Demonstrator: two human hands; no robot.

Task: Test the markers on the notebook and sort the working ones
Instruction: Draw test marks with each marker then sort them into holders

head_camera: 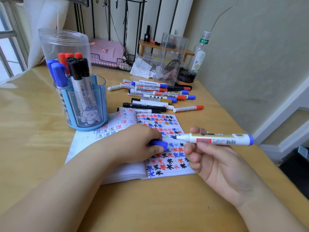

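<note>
A: Your right hand [205,153] pinches the uncapped blue marker [215,139] mid-barrel above the notebook [168,171]. Light, stiff, slick plastic, probably.

B: Your left hand [138,144], resting on the notebook, curls round the cap [158,144]. Grip nearer the tip.

I see a light wood desk [41,139] pushed against a plain beige wall [250,64]. Window [8,52] at far left gives daylight. Black metal rack [117,22] stands behind, white trim [275,118] at lower right.
</note>
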